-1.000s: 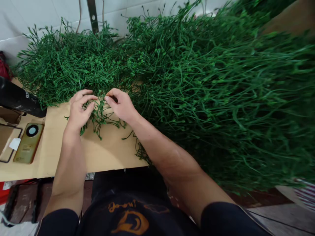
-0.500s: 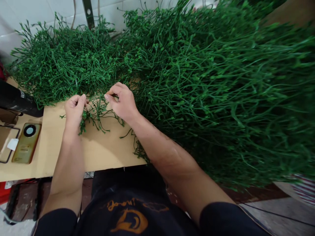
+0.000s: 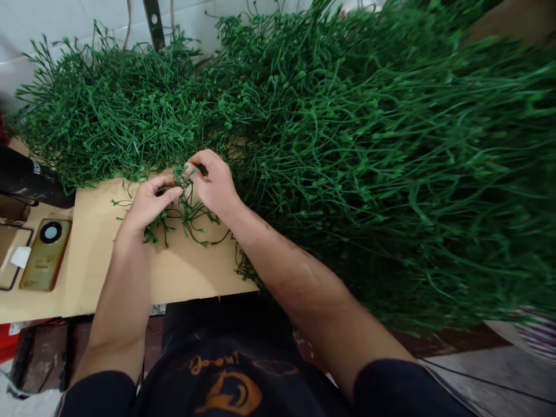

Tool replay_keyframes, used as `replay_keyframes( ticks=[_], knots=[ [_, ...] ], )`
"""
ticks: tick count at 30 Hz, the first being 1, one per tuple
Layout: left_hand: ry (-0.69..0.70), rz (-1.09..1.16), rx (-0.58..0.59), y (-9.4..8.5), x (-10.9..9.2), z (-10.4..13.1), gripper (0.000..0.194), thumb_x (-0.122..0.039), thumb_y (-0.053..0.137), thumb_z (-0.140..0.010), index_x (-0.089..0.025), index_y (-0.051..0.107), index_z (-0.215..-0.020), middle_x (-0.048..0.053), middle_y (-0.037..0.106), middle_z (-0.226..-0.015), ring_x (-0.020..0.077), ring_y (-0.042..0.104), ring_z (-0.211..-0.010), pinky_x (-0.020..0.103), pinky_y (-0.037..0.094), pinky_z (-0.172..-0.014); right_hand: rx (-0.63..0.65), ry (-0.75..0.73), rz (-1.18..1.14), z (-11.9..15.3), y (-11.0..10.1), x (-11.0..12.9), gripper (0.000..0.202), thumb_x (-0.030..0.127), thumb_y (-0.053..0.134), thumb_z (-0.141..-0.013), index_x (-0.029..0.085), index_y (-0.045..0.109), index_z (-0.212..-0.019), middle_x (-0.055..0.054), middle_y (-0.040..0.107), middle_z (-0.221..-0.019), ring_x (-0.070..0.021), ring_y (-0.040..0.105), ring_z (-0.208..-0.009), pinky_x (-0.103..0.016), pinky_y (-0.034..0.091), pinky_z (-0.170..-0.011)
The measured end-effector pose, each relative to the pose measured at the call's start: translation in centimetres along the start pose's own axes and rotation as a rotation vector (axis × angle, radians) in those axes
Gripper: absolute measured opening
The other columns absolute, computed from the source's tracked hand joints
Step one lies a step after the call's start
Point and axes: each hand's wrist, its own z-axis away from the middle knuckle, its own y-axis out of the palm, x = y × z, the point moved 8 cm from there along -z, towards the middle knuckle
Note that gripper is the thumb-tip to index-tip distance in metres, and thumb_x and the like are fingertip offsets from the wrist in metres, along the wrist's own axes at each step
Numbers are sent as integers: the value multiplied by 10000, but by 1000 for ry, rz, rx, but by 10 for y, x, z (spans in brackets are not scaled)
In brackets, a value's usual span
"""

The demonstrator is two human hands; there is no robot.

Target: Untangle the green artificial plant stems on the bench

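Green, thin, forked stems that look like plastic plant sprigs (image 3: 193, 214) hang and lie just below my two hands. My right hand (image 3: 212, 179) is closed in a pinch, its thumb and forefinger on the top of these stems. Close beside it on the left, my left hand (image 3: 152, 200) has its thumb stretched out and apart from the forefinger, with the tips at the same stems. Some of its fingers are hidden behind the thumb. Just beyond the hands lies a broad heap of similar green stems (image 3: 121, 110).
A larger pile of green stems (image 3: 369, 150) fills the right side. On the tan board (image 3: 182, 272) at left lies a gold phone (image 3: 46, 255), near a black cylinder (image 3: 32, 176). A metal upright (image 3: 154, 26) stands by the tiled wall (image 3: 56, 20).
My left hand has moved right, up to my right hand, and its thumb and forefinger have parted. My right hand has stayed almost in place, still pinching. The hanging sprigs have shifted slightly right.
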Motion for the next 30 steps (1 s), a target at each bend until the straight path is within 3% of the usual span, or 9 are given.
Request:
replay_keyframes(
  ticks=[4,7,9,13,16,21,25,30],
  knots=[
    [53,-35,-19,4,0,-2,231,-360,593,-720,-161,537,-617,-29,450,-554,103,432,-570,245,368,-583,77,66,-75,3,10,-4,225,375,463,-850,174,467,-747,10,466,-704,-93,429,-681,-260,372,-680],
    [137,-51,-9,7,-4,-2,188,-286,584,-707,-164,510,-584,-13,485,-610,120,474,-656,259,404,-670,190,126,-42,5,18,-8,331,470,606,-731,173,460,-731,19,465,-706,-89,402,-661,-251,355,-640],
    [130,-76,3,10,-3,-2,173,-243,575,-691,-164,490,-563,-14,488,-609,118,472,-655,260,411,-680,259,145,20,6,21,-10,333,420,676,-675,170,456,-679,22,451,-685,-95,395,-667,-257,346,-645],
    [36,-11,53,12,3,-3,97,-243,582,-678,-161,543,-642,-14,533,-627,119,485,-643,258,423,-678,312,174,-3,6,21,-10,183,265,583,-769,165,479,-657,20,448,-654,-103,412,-669,-262,336,-653],
    [45,38,20,5,4,-3,138,-294,586,-700,-168,550,-656,-12,525,-631,114,476,-627,245,416,-663,291,165,-43,4,18,-8,218,226,542,-790,169,447,-603,27,400,-610,-101,387,-650,-263,324,-640],
    [49,15,-184,-14,12,-5,148,-308,548,-755,-182,522,-681,-26,448,-593,102,418,-574,220,367,-580,142,208,-156,2,8,-13,139,195,581,-749,166,490,-647,29,438,-652,-91,404,-647,-259,363,-652],
    [2,-42,-317,-22,18,-4,93,-234,513,-781,-192,477,-706,-27,465,-590,103,426,-555,219,341,-551,150,294,-478,4,10,-15,181,325,564,-786,180,501,-700,19,531,-678,-96,509,-713,-261,446,-710],
    [44,-27,-314,-15,6,-1,73,-220,521,-772,-198,466,-731,-45,391,-556,94,369,-511,219,305,-508,134,358,-725,6,11,-13,333,495,592,-745,198,442,-741,11,571,-712,-94,567,-722,-275,495,-728]
  ],
)
